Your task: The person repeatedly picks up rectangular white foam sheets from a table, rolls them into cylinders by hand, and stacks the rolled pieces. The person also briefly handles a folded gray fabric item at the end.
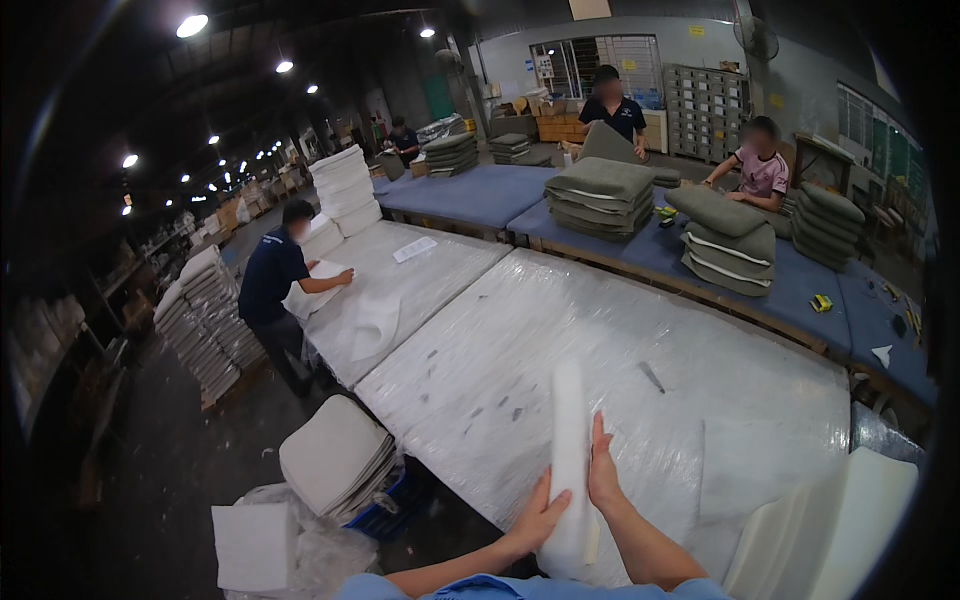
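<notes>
A long white foam pad (570, 420) stands edge-up in front of me over the plastic-covered table (640, 330). My left hand (540, 512) grips its left side low down, the thumb lying across the near face. Against the right side rests my right hand (604, 465), its fingers stretched out straight and its palm toward the foam. A flat white sheet (755, 465) lies on the table to the right of my hands. At the lower right stands a stack of white foam pads (830, 525).
White pads (335, 450) are piled over a blue crate (395, 505) at my lower left, beside a white foam block (255, 545). Across the table, grey-green cushion stacks (600, 195) stand on blue-topped tables. A co-worker (280, 280) handles white sheets at left; others work at the back.
</notes>
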### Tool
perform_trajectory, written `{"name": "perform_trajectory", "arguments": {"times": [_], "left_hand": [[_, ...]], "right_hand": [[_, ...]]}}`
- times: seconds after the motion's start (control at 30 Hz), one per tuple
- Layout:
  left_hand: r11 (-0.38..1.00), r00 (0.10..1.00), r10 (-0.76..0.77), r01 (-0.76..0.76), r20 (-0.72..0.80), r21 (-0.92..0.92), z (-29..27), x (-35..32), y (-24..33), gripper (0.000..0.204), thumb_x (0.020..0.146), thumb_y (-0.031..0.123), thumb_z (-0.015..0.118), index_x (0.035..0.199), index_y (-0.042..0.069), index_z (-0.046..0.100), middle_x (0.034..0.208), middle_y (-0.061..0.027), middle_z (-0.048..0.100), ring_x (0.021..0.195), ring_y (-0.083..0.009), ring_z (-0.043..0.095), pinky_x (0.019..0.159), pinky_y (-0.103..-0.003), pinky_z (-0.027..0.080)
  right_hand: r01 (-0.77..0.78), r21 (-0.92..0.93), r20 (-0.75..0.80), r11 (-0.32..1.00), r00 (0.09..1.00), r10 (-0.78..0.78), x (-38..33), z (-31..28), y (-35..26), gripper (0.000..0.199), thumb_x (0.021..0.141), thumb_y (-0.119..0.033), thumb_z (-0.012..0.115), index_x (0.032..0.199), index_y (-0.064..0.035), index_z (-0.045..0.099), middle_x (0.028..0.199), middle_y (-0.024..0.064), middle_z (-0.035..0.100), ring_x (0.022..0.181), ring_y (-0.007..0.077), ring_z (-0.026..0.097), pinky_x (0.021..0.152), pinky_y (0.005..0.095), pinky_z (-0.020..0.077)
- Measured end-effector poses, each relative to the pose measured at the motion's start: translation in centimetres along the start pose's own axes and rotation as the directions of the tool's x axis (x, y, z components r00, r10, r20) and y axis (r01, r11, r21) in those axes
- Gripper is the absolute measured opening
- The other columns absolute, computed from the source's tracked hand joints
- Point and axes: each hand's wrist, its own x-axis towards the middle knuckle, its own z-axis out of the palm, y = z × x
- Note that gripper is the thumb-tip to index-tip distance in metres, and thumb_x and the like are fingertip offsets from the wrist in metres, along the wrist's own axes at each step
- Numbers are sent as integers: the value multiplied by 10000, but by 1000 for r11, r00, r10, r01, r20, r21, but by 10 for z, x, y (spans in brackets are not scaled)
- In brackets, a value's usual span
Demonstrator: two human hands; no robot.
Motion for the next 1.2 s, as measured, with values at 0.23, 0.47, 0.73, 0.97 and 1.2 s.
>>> {"name": "perform_trajectory", "arguments": {"times": [0.23, 0.47, 0.73, 0.97, 1.2], "left_hand": [[998, 994, 68, -69, 85, 5, -19, 8, -8, 679, 1080, 247, 494, 1612, -4, 156, 1528, -227, 409, 1412, -300, 411, 1176, -380, 318], [995, 993, 89, -85, 81, -46, -10, 13, -13, 697, 1080, 262, 496, 1628, 19, 140, 1577, -221, 362, 1453, -310, 357, 1200, -386, 274], [846, 893, -442, 385, -83, -368, -42, 58, -19, 835, 1046, 636, 420, 1615, 47, 258, 1526, -133, 480, 1350, -263, 500, 1118, -319, 394], [746, 861, -503, 475, 74, -466, -28, 69, -38, 770, 1032, 684, 379, 1466, 70, 544, 1291, -126, 677, 1083, -221, 686, 897, -348, 569], [895, 935, -296, 201, -194, -397, -26, 65, -7, 775, 1052, 665, 347, 1496, 53, 515, 1358, -122, 641, 1176, -224, 641, 991, -343, 522]], "right_hand": [[-194, -58, -104, 979, 977, 187, 30, 9, -2, 877, 1031, -706, 122, 1659, -98, 61, 1727, 140, 62, 1585, 284, 88, 1275, 384, 108], [-240, -34, -59, 970, 970, 238, 57, -7, 27, 876, 1019, -737, 155, 1665, -148, 94, 1717, 115, 152, 1552, 269, 213, 1260, 387, 183], [-411, 186, -150, 892, 886, 439, 56, -23, 36, 806, 1037, -724, 222, 1661, -215, 181, 1687, 121, 253, 1530, 276, 280, 1247, 401, 227], [-417, 28, -98, 909, 903, 417, 47, -22, 39, 857, 1052, -686, 265, 1656, -94, 126, 1701, 144, 191, 1560, 276, 198, 1264, 383, 160], [-82, -261, 103, 962, 988, 112, 34, -32, 48, 760, 1100, -563, 249, 1646, -52, 119, 1723, 156, 91, 1590, 270, 89, 1279, 366, 102]]}}
